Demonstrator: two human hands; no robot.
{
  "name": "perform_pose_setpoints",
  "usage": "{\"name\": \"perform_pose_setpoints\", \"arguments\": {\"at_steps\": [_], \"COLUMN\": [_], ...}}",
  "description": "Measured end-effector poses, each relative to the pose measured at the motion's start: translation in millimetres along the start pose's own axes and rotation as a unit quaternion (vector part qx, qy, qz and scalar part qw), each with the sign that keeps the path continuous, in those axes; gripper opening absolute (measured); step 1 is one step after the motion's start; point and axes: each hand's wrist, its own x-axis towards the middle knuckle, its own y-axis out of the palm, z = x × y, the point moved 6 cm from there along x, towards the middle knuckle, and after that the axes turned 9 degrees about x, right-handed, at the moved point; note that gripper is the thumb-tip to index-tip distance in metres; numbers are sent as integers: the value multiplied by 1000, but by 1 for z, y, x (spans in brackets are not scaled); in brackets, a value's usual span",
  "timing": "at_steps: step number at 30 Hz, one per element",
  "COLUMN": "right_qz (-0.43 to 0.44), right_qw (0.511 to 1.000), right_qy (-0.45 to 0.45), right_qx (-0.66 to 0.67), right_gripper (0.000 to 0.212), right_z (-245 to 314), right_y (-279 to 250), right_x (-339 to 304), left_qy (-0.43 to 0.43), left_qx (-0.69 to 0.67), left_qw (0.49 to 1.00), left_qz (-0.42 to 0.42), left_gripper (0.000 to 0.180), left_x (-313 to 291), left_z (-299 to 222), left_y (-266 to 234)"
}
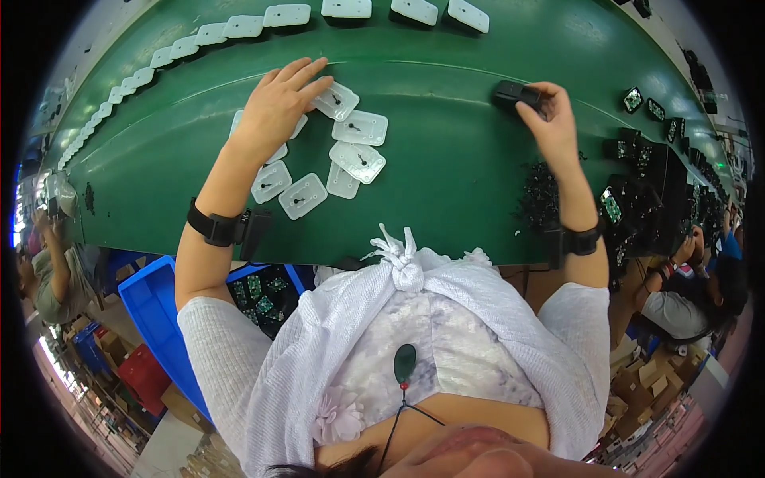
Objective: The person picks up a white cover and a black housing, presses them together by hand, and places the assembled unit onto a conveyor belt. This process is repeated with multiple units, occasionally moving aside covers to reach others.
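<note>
While the right hand point(553, 119) pinches a black casing point(510, 94) over the green surface point(446, 175), the left hand point(277, 102) is spread at a white cover point(339, 103); both pieces seem light, stiff, best held by the edges.

Two hands are working over a green table point(446, 199).
The left hand point(275, 107) is spreading its fingers over a loose ring of white plastic covers point(370, 127), while the right hand point(550, 119) is gripping a black case point(510, 94) between thumb and fingers. Small black parts point(540, 195) are lying heaped beside the right forearm, green circuit boards point(612, 205) are sitting farther right, white-topped pieces point(243, 26) are curving along the far side, and a blue bin point(155, 311) is showing at lower left.
</note>
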Motion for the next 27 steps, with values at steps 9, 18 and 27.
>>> {"name": "perform_pose_setpoints", "arguments": {"at_steps": [9,18,27], "right_qz": [14,11,-6], "right_qw": [941,941,946], "right_qy": [-118,-126,-132], "right_qx": [-317,-314,-295], "right_gripper": [42,42,42], "right_z": [33,31,29], "right_y": [23,23,22], "right_x": [-23,-24,-24], "left_qy": [-39,2,-47], "left_qx": [-145,-152,-217], "left_qw": [988,985,972], "left_qz": [31,-78,-80], "left_gripper": [41,56,56], "left_x": [15,24,33], "left_z": [4,-12,-16], "left_y": [4,-12,3]}}
